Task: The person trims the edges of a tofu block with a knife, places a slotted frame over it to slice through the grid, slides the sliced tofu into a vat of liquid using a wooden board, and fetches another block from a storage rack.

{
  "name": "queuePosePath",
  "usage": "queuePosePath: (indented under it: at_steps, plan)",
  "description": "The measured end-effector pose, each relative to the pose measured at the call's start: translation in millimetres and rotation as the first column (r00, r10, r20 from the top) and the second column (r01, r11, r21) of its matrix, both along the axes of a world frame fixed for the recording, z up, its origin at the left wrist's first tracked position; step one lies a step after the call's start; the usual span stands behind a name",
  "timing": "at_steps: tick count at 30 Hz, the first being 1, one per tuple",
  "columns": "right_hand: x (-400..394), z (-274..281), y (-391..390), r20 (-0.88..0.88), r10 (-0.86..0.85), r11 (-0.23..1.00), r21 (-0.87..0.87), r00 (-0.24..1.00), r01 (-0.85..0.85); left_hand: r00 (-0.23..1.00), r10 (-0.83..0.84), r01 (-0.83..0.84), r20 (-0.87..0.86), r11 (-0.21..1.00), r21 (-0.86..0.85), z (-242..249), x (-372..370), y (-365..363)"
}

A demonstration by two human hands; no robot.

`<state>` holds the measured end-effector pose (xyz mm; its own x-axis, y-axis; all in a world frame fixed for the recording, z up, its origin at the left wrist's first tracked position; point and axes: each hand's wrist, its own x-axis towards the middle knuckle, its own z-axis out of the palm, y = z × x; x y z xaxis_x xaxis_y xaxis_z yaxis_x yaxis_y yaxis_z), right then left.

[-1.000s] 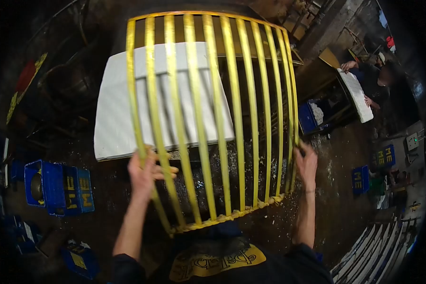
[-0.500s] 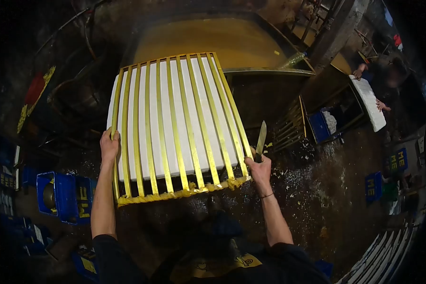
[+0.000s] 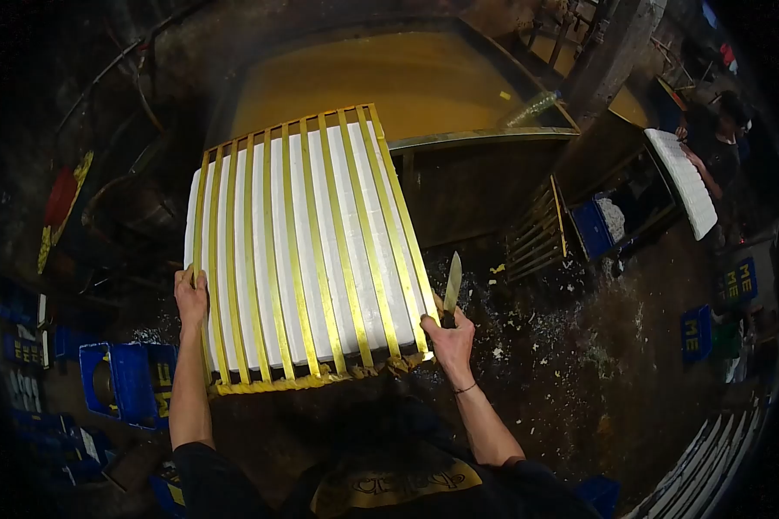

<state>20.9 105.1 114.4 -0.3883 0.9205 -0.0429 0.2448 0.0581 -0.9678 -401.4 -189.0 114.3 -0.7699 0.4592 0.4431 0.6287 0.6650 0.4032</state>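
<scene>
In front of me is a yellow slatted rack (image 3: 281, 384), its slats lying over a broad white slab (image 3: 363, 259) that looks like tofu. My left hand (image 3: 191, 298) grips the rack's left side, thumb on the edge. At the right side, near the lower corner, my right hand (image 3: 452, 342) is closed on the rack's edge and also holds a knife (image 3: 453, 281), blade pointing up and away. Wrapped yellowish cloth or cord runs along the rack's near end. The fingers under the rack are hidden.
A vat of yellowish-brown liquid (image 3: 363, 78) stands beyond the rack, a plastic bottle (image 3: 532, 110) by its rim. To the right, a person (image 3: 717, 147) handles a white slab (image 3: 682, 182). Blue crates (image 3: 130, 381) stand at left. White scraps lie on the dark, wet floor.
The rack has shifted left and slightly toward me, both hands with it. The gap between the white slab and the rack's near end looks narrower. At right, the other person's slab has tilted.
</scene>
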Motion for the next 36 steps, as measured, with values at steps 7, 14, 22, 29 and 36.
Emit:
queuePosePath:
  at_steps: [7,14,22,29,36]
  plan:
    - [3.9,-5.6,1.0,0.052,0.013,0.996,-0.091,0.999,-0.009,1.000,0.010,-0.010,0.000,1.000,0.021,-5.9,1.6,-1.8]
    - [3.3,-9.0,1.4,0.049,0.030,0.989,-0.143,0.998,-0.023,1.000,0.013,-0.013,-0.004,0.999,-0.035,10.3,25.5,-2.1]
    - [5.2,-22.5,3.7,-0.026,0.032,0.989,-0.143,0.999,-0.035,0.893,0.436,-0.449,0.110,0.882,0.143,6.3,168.3,-78.3]
    - [8.4,-33.3,10.2,-0.028,0.042,0.994,-0.096,0.999,-0.045,0.600,0.019,-0.664,0.800,0.570,0.484,-11.9,210.1,-86.0]
    - [2.8,-18.0,2.9,-0.110,0.065,0.991,-0.113,0.992,-0.078,0.563,-0.147,-0.648,0.813,0.532,0.545,4.9,210.3,-89.7]
